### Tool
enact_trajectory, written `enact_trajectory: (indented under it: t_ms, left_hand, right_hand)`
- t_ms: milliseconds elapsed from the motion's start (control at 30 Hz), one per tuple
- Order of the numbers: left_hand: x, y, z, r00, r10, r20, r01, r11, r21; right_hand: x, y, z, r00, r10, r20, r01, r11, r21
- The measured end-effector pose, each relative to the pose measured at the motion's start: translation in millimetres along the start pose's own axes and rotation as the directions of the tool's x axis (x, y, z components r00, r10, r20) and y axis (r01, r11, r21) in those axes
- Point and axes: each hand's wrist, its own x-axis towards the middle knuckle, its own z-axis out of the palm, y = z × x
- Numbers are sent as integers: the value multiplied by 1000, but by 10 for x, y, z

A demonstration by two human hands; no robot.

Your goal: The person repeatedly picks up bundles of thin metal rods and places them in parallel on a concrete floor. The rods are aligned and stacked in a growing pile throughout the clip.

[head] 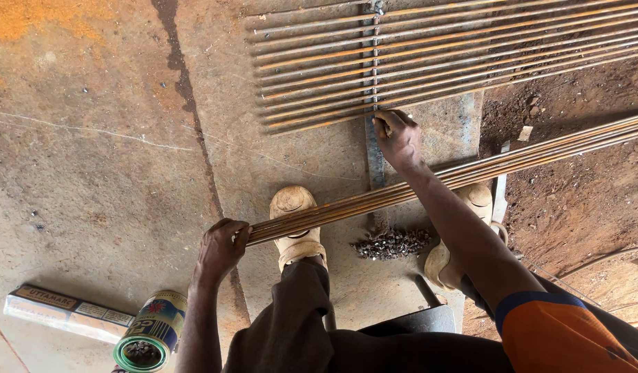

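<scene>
My left hand (221,247) is closed around the near ends of a bundle of thin rusty steel rods (471,166) that runs up to the right across my knees. My right hand (399,138) reaches forward and pinches something small at the edge of a flat grid of parallel rusty rods (443,59), where a crossbar (374,69) lies over them. What the fingers pinch is too small to make out. Both hands are bare.
I squat on a rust-stained concrete floor (91,159) in two dusty shoes (296,221). A small heap of metal bits (391,243) lies between my feet. A round tin (150,331) and a long flat box (67,311) lie at lower left. Bare earth is at right.
</scene>
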Motion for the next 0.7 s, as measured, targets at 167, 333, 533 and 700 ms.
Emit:
enact_trajectory:
  t_ms: [167, 333, 533, 700]
  left_hand:
    - [15, 21, -28, 1000, -7, 24, 7, 1000, 4]
    - [19, 54, -64, 999, -4, 40, 5, 1000, -10]
    - [22, -36, 6, 998, 37, 42, -40, 996, 75]
    - [68, -275, 215, 974, 218, -58, -198, 950, 241]
  right_hand:
    - [23, -29, -56, 989, -149, -19, 148, 988, -38]
    - [16, -7, -49, 994, -106, 22, 106, 994, -24]
    - [-20, 59, 1, 993, -114, 27, 114, 993, 11]
    - [11, 130, -48, 981, -137, -139, 143, 989, 34]
